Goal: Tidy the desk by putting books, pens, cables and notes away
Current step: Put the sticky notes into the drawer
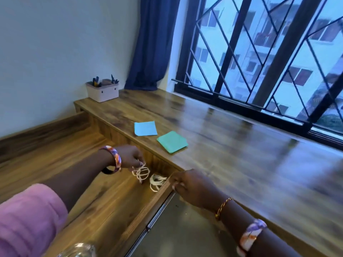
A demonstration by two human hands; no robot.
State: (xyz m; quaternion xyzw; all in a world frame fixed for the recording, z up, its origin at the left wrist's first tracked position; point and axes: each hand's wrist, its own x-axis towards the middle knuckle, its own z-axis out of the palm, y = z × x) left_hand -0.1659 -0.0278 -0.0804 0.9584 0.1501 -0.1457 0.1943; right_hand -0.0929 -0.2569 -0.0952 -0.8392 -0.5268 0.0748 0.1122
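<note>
A wide wooden drawer (pixel 78 175) stands pulled out from the desk (pixel 232 145). My left hand (pixel 129 156) hangs over the drawer's far right corner, pinching a coiled white cable (pixel 142 172) that dangles just above the drawer floor. A second coiled white cable (pixel 156 181) lies in the drawer beside it. My right hand (pixel 187 184) grips the drawer's right side wall at its top edge. On the desktop lie a blue note (pixel 145 128) and a green note (pixel 172 141), side by side near the desk's front edge.
A white organiser box (pixel 102 91) with pens and tools stands at the desk's back left corner by the wall. A blue curtain (pixel 152 43) hangs behind it. A barred window (pixel 269 62) runs along the desk's far side. Grey floor (pixel 185 232) shows beneath the drawer.
</note>
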